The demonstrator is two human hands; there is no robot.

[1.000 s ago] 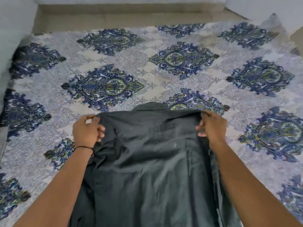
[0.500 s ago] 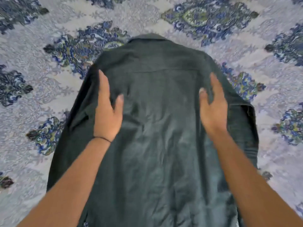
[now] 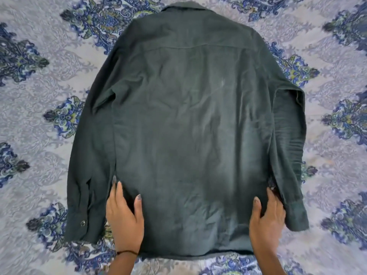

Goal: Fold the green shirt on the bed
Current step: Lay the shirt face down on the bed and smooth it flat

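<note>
1. The bed (image 3: 29,120) gives a broad flat surface for folding.
2. The green shirt (image 3: 188,126) lies back-up, sleeves alongside, ready for folds.
3. Left hand (image 3: 125,221) and right hand (image 3: 267,221) rest open-palmed near the hem, gripping nothing, likely smoothing creases.

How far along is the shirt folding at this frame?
Early. Done: green shirt spread back-up on the bed, collar away. In hand: left hand and right hand flat near the hem, smoothing. Left: both sleeves and the body remain unfolded.
</note>
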